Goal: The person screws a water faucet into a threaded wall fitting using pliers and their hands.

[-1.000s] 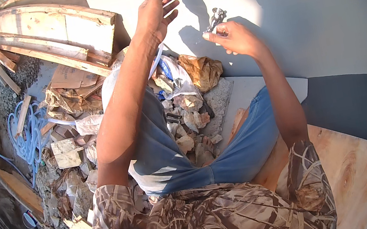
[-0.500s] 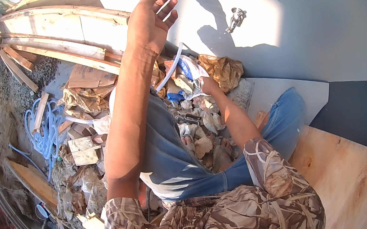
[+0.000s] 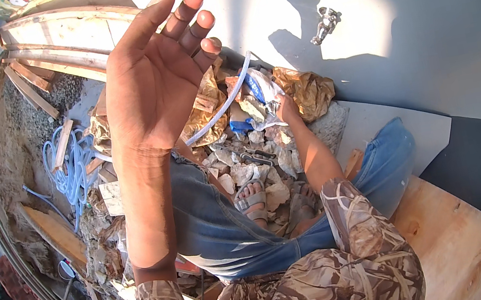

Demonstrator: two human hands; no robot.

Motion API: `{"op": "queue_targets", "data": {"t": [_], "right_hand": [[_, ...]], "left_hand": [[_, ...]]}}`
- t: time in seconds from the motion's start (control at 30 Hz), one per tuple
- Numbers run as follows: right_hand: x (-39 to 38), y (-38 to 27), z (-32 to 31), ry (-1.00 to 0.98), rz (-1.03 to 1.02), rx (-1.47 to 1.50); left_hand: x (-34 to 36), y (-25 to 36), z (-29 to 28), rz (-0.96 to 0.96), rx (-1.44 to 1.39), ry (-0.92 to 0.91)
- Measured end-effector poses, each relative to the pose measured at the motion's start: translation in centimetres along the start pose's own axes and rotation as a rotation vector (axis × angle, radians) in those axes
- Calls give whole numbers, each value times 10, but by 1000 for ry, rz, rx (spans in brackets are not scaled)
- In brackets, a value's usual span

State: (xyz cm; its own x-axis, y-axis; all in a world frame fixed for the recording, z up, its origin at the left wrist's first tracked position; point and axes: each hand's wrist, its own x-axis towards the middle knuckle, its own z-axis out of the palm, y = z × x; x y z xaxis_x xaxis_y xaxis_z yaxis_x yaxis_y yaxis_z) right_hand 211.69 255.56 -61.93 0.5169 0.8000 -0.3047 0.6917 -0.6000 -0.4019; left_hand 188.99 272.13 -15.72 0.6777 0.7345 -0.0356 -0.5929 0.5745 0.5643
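My left hand [image 3: 158, 78] is raised in front of the wall, fingers spread and slightly curled, with nothing in it. Lower and to the right, my right hand [image 3: 286, 109] has its fingers closed on a crumpled white and blue plastic bag [image 3: 267, 89]. A whitish braided hose [image 3: 226, 104] curves up between my hands, its upper end beside the bag. Close to my right hand lies crumpled brown paper [image 3: 307, 91]. A dark hand tool [image 3: 258, 158], perhaps pliers, rests on the broken rubble [image 3: 277, 196] near my sandalled feet.
A chrome fitting [image 3: 326, 24] juts from the pale wall [image 3: 441, 21]. Wooden boards [image 3: 57, 65] lie at the far left, above a coil of light-blue hose [image 3: 70, 169]. A plywood sheet [image 3: 458, 234] is at my right. Rubble and scraps cover the ground.
My left hand has drawn nearer and to the left, opening wider. My right hand keeps its hold on the plastic bag. The view has shifted slightly.
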Motion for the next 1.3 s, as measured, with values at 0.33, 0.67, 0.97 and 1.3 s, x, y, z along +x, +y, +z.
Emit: {"op": "queue_targets", "data": {"t": [0.33, 0.67, 0.97, 1.3], "right_hand": [[4, -1, -7, -28, -97, 24], [2, 5, -5, -98, -107, -11], [-2, -13, 28, 43, 240, -64], [4, -7, 7, 56, 347, -20]], "left_hand": [[-3, 3, 0, -39, -28, -10], [-2, -3, 11, -83, -183, 99], [5, -12, 20, -75, -14, 59], [14, -21, 24, -108, 25, 118]]}}
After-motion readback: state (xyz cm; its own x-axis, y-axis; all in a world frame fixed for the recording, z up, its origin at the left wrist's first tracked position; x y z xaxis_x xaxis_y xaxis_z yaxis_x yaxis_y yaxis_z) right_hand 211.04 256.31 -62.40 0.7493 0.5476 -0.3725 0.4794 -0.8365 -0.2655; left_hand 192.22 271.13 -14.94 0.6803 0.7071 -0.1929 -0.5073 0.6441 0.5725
